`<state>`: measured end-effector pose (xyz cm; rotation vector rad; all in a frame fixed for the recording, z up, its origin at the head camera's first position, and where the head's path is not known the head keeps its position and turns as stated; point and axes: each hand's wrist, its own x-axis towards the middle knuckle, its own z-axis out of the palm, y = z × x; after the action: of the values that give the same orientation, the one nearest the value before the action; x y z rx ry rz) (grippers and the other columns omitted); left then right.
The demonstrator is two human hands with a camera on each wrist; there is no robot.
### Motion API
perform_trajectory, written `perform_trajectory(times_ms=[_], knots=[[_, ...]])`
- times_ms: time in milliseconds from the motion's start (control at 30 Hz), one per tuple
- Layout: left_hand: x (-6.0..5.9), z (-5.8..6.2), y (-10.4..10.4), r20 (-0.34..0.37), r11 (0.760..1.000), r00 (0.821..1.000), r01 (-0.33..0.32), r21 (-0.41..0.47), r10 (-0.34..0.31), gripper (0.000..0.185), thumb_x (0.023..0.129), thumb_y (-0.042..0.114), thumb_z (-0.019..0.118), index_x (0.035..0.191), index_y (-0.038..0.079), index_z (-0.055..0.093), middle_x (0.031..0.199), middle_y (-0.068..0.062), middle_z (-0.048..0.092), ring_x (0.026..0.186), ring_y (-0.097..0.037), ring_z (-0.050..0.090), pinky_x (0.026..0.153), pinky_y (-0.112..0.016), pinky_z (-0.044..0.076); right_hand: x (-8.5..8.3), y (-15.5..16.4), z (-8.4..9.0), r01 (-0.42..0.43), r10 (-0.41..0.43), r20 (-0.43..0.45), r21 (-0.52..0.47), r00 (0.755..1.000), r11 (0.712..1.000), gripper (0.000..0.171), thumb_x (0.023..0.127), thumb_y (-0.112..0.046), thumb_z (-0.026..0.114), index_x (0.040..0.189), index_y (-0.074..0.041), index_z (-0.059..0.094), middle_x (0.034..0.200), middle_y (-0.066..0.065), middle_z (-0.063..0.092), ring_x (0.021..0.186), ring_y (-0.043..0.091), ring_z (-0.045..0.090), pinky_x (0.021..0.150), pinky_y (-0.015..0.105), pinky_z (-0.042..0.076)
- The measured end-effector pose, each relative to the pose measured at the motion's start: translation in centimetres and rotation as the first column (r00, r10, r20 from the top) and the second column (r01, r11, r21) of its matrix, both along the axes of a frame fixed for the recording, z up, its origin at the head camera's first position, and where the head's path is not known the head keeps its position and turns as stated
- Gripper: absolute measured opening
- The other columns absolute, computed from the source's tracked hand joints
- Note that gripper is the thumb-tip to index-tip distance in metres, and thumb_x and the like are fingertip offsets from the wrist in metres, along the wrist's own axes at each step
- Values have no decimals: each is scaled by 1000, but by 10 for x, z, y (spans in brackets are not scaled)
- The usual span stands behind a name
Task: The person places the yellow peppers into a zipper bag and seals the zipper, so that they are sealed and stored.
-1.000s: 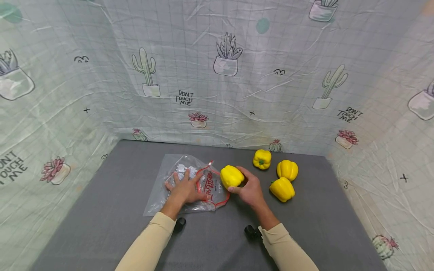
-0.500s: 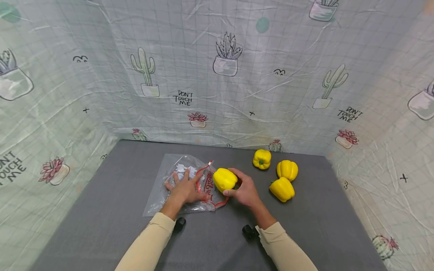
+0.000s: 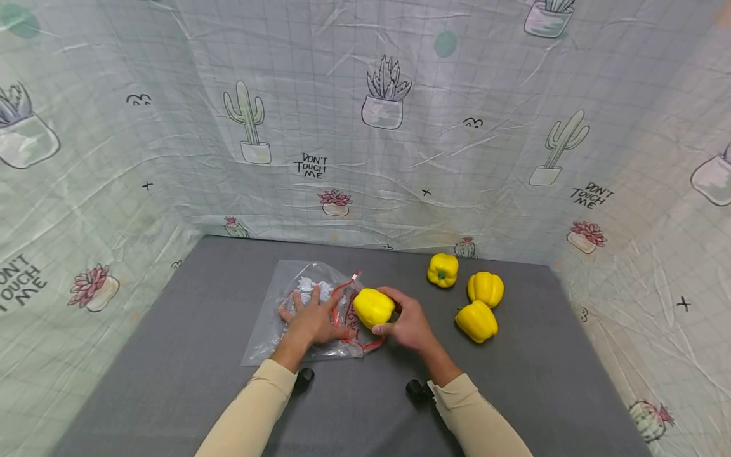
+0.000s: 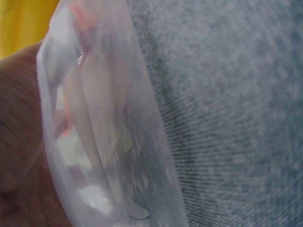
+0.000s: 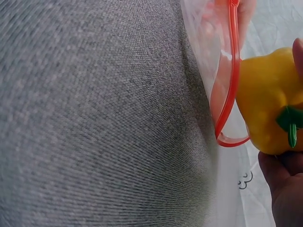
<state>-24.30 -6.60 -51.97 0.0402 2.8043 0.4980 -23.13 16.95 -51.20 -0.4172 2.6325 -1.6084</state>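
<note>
At the red-rimmed mouth of the clear plastic bag [image 3: 311, 311], a yellow bell pepper [image 3: 374, 307] is now held, where a second ago it was carried clear of the rim, out over the grey table [image 3: 171, 374]; half a second ago it had been brought only partway. It is gripped by the right hand [image 3: 407, 325], whose fingers and thumb are curled round it, and in the right wrist view its green stem [image 5: 289, 124] is seen pointing toward the palm, with the red rim looped just beside the fruit. Whether the pepper has crossed into the opening cannot be told; it appears to be touching or overlapping the rim. The bag has been kept in place throughout by the left hand [image 3: 311, 317], laid flat on it with fingers spread and straight, nothing being grasped. From this it may be judged that the insertion is at its threshold and not yet completed. Three more yellow peppers [image 3: 480, 298] are left lying together on the table to the right, well apart from the bag, unmoved. A cactus-printed sheet [image 3: 365, 127] is hung behind.
</note>
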Motion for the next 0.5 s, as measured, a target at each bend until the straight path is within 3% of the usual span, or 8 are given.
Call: perform_trajectory(times_ms=[500], knots=[[-1,-3,1,-13,1000,1000,3,7,-3,104,76,73,78,163,39,33,175,-21,12,154,-67,0,106,-94,4,-4,-7,2,-25,25,-8,70,1000,997,77,75,-7,93,144,-8,60,141,15,66,121,34,63,106,57,51]])
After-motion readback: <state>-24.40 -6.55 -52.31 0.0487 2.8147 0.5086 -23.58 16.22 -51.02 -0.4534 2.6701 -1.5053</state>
